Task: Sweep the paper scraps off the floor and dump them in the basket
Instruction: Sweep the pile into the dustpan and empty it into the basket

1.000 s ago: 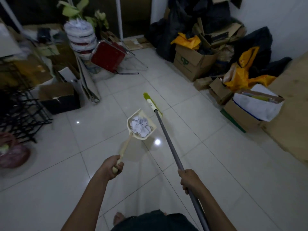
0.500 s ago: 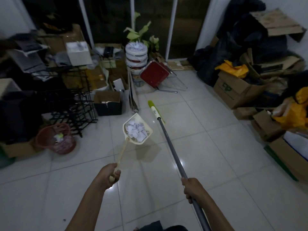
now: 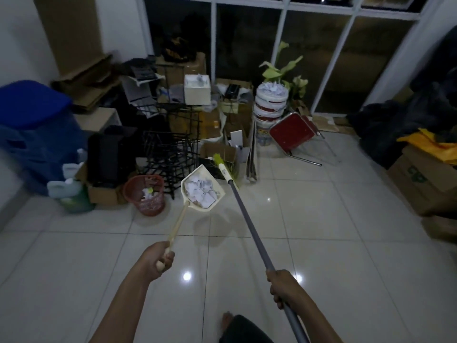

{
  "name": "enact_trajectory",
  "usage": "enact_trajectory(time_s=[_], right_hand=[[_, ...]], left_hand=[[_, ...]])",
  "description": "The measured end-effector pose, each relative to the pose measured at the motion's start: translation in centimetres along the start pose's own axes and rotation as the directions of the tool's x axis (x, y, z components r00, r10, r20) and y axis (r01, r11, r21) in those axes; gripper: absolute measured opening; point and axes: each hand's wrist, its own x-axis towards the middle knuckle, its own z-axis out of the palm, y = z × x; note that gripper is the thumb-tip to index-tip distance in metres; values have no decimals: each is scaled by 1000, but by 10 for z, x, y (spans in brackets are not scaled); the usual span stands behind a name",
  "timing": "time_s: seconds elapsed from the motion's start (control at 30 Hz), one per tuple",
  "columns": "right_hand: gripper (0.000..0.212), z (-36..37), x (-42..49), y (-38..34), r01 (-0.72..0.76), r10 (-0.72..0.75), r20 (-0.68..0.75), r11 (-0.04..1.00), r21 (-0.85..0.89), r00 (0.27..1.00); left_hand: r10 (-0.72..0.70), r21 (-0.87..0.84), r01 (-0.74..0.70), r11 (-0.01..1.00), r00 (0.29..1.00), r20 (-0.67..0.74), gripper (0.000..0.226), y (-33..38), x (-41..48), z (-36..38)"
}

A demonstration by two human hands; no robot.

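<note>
Much of the view is pale tiled floor (image 3: 321, 243). A long grey broom (image 3: 249, 219) slants up to the right of the red basket (image 3: 148, 206), the right hand (image 3: 284, 285) wrapped tight round its handle. A cream dustpan (image 3: 178, 222) hangs in the air just right of the basket, its handle end clasped in the left hand (image 3: 158, 258). White paper scraps (image 3: 201, 191) fill the pan, and a few lie inside the basket.

Dim indoor light; small white glare spots on the glossy floor (image 3: 187, 276); edges bow and blur, perhaps from motion.
</note>
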Motion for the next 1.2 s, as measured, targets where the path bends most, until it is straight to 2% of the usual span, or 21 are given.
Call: enact_trajectory(time_s=[0.3, 0.7, 0.93, 1.2], right_hand=[[28, 40, 38, -64, 67, -53, 103, 987, -143, 993], [29, 84, 67, -146, 150, -112, 192, 968, -200, 975], [29, 133, 72, -181, 144, -105, 207, 972, -186, 973], [32, 220, 67, -214, 53, -24, 182, 986, -158, 983]], left_hand=[[56, -78, -65, 995, 992, -109, 17, 47, 21, -53], [67, -154, -101, 983, 975, -213, 17, 103, 42, -98], [63, -152, -102, 983, 968, -243, 18, 137, 64, -138], [94, -34, -108, 994, 954, -285, 17, 187, 101, -200]])
